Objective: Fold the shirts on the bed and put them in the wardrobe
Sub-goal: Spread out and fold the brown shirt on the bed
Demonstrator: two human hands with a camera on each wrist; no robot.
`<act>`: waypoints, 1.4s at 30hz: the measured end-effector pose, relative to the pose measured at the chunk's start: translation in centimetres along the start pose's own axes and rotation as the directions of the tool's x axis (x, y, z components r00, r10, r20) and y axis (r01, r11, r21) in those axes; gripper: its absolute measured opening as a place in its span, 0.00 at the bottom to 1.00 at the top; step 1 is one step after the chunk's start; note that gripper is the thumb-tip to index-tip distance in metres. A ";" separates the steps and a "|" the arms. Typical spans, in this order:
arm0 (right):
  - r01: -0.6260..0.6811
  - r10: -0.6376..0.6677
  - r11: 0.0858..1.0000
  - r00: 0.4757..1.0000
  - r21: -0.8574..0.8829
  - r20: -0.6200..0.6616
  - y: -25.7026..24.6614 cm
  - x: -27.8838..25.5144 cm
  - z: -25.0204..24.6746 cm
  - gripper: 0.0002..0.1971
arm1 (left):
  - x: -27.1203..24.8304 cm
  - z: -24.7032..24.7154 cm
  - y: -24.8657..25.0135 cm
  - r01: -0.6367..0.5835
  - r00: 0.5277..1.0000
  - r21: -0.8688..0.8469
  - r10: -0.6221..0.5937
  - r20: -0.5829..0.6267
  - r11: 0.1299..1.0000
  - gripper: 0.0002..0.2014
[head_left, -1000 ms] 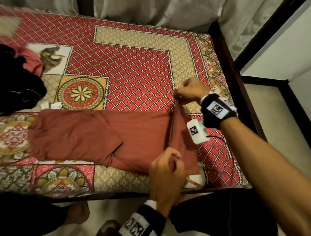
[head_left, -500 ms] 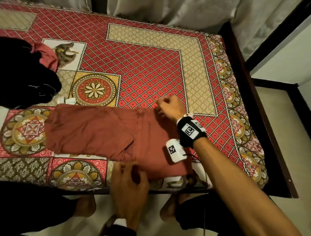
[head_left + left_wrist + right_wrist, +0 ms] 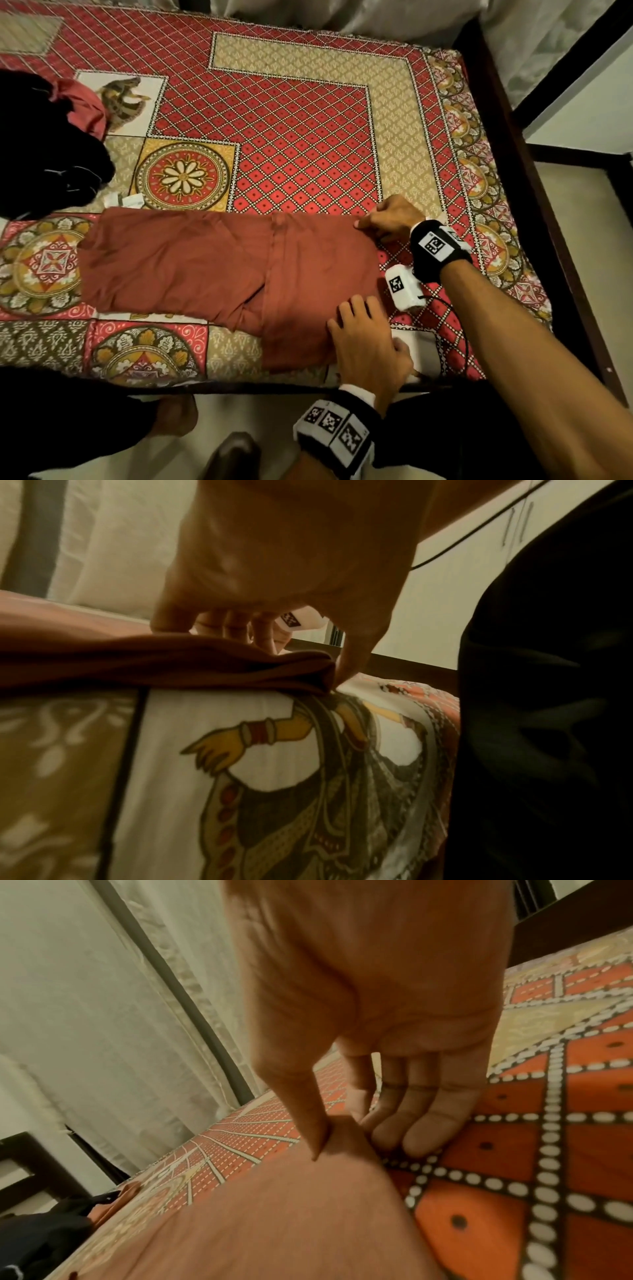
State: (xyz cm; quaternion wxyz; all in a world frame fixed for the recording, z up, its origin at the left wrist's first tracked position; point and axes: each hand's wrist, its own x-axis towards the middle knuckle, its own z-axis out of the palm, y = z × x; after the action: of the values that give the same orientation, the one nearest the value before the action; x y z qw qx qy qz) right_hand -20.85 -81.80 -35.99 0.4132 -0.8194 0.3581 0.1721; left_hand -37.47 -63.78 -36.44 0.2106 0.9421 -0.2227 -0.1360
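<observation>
Pinching the far right corner of the rust-red shirt (image 3: 212, 267) between thumb and curled fingers, the right hand (image 3: 390, 217) holds that corner down on the bedspread (image 3: 291, 154). The left hand (image 3: 368, 342) grips the near right corner: its thumb tucks under the bunched hem at the near edge of the bed while its fingers lie along the top. The shirt lies flat along the near edge, partly folded, with one layer doubled across its middle.

Risks from this position, as judgements:
- The near hem overhangs close to the bed edge. Releasing the left-hand grip early could let that corner slide off and pull the fold open.
- Lifting the two corners unevenly would skew the next fold, leaving misaligned edges.
- The wrist cable (image 3: 459, 318) lies just beside the right hem and could snag the fabric.

A dark clothing pile (image 3: 44, 147) with a pink garment (image 3: 85, 109) waits at the left edge; sweeping the shirt leftward could entangle them. No wardrobe is in view.
</observation>
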 end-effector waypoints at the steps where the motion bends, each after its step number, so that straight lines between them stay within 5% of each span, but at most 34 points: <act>1: -0.001 0.001 1.000 1.000 0.000 -0.017 0.2 0.3 0.2 0.16 | 0.2 0.1 -0.1 0.030 0.999 -0.022 -0.030 -0.015 0.999 0.19; 9: 0.028 -0.024 0.997 0.998 0.073 -0.055 -0.3 0.2 0.5 0.09 | 0.4 -1.3 -0.3 0.177 0.984 -0.187 -0.179 0.009 0.966 0.15; 17: 0.257 -0.255 0.965 0.966 0.050 -0.051 -7.1 -4.1 -0.3 0.04 | -1.1 -7.7 -3.7 0.228 0.936 -0.496 -0.329 -0.125 0.838 0.06; 21: 0.426 -0.424 0.902 0.905 -0.068 0.041 -15.4 -6.3 2.1 0.04 | -2.6 -14.0 -10.1 0.153 0.861 -0.598 -0.403 -0.310 0.787 0.08; 25: 0.513 -0.503 0.847 0.858 -0.143 0.098 -25.0 -7.3 9.6 0.09 | -3.8 -20.0 -19.4 0.218 0.766 -0.632 -0.532 -0.362 0.744 0.10; 30: 0.514 -0.500 0.837 0.858 -0.189 0.118 -32.1 -7.2 22.3 0.08 | -3.5 -22.2 -31.6 0.436 0.617 -0.657 -0.736 -0.278 0.614 0.12; 33: 0.474 -0.432 0.877 0.851 -0.082 0.297 -31.4 -6.2 27.7 0.08 | -3.4 -20.8 -36.4 0.554 0.538 -0.644 -0.817 -0.207 0.528 0.20; 35: 0.510 -0.467 0.856 0.836 -0.090 0.288 -29.4 -5.2 28.3 0.06 | -3.5 -20.1 -37.1 0.601 0.527 -0.620 -0.833 -0.167 0.504 0.20; 37: 0.531 -0.517 0.831 0.847 -0.164 0.120 -27.7 -4.6 27.2 0.08 | -3.2 -20.6 -37.1 0.607 0.534 -0.597 -0.826 -0.183 0.525 0.23; 40: 0.512 -0.549 0.826 0.824 -0.237 -0.136 -24.2 -3.7 24.2 0.10 | -0.3 -23.2 -37.4 0.542 0.611 -0.574 -0.757 -0.232 0.614 0.25; 42: 0.423 -0.473 0.872 0.858 -0.247 -0.201 -21.7 -3.3 22.8 0.13 | 3.3 -25.3 -37.9 0.524 0.673 -0.551 -0.712 -0.199 0.649 0.24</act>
State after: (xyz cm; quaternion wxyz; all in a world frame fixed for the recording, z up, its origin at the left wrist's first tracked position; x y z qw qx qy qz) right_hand -7.02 -53.39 -35.70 0.3106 -0.9317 0.1884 -0.0020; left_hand -12.00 -26.12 -32.16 0.4018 0.8906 0.2062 -0.0537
